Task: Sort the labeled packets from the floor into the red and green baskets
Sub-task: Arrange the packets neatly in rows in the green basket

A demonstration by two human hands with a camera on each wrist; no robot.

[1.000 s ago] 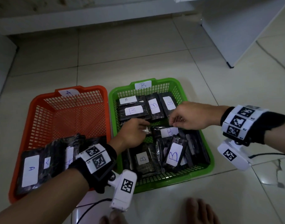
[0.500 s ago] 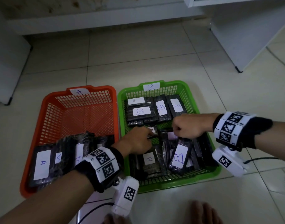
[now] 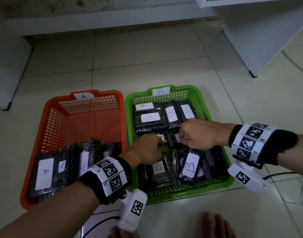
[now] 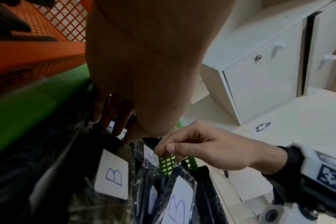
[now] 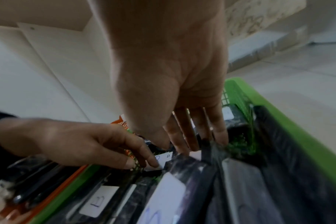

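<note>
A red basket (image 3: pixel 104 92) tagged A stands on the left, with black packets labeled A (image 3: pixel 44 172) stacked at its near end. Beside it on the right, a green basket (image 3: pixel 181 87) tagged B is nearly full of black packets labeled B (image 3: pixel 190 166). Both hands reach into the middle of the green basket. My left hand (image 3: pixel 160 141) pinches a small packet (image 3: pixel 162 136) by its white label, fingers and thumb pointing down onto it (image 4: pixel 123 133). My right hand (image 3: pixel 181 139) pinches the neighbouring packet (image 3: pixel 173 140) between thumb and fingers (image 4: pixel 159 151). The fingertips almost meet.
The baskets sit side by side on pale floor tiles. A white cabinet (image 3: pixel 250 40) stands at the back right and a white unit (image 3: pixel 8 69) at the left. A cable (image 3: pixel 276 174) lies right of the green basket. Bare feet (image 3: pixel 214 225) show at the bottom edge.
Both hands have dropped lower into the middle of the green basket and drawn closer together. The packets they pinch now lie down among the others.
</note>
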